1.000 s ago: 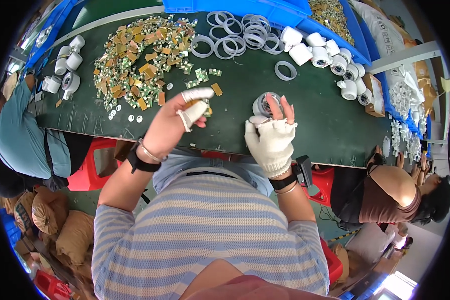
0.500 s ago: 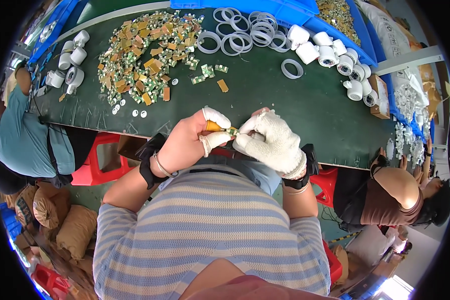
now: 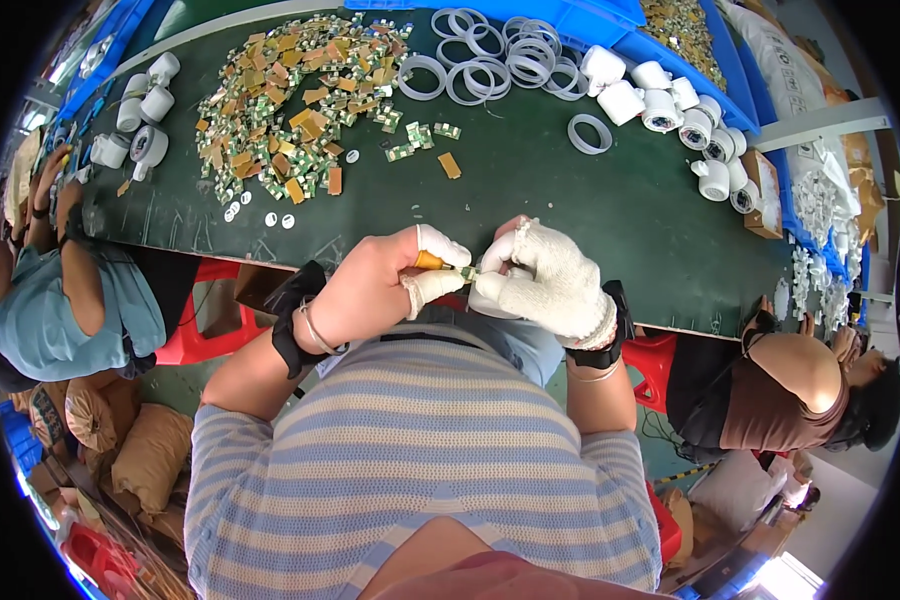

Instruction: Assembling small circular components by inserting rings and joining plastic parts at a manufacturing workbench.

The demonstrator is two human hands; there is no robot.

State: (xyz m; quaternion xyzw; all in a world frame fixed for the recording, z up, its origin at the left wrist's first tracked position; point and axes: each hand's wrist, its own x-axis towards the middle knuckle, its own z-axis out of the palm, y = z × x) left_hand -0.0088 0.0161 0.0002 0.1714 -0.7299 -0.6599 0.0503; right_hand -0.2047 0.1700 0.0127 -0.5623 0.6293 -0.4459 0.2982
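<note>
My left hand (image 3: 370, 280), with white covers on thumb and forefinger, is closed on a short orange-yellow tapered piece (image 3: 428, 260). Its narrow end points right, toward a small green circuit board (image 3: 468, 272). My right hand (image 3: 545, 280) wears a white knit glove and is closed around the board's right side, which its fingers partly hide. Below those fingers shows a pale rounded surface that I cannot make out. Both hands meet over the table's near edge. Beyond them lies a large pile of small green and tan circuit boards (image 3: 270, 110).
Translucent rings (image 3: 590, 134) lie at the back middle of the green table (image 3: 420, 190). White round housings stand at right (image 3: 712, 180) and left (image 3: 150, 146). Blue bins (image 3: 570, 25) line the far side. A person in teal (image 3: 60, 310) sits left, another in brown (image 3: 785, 390) right.
My hands have tilted slightly, and the orange-yellow piece now shows a narrower end beside the board. The person at left has brought both arms forward over the table.
</note>
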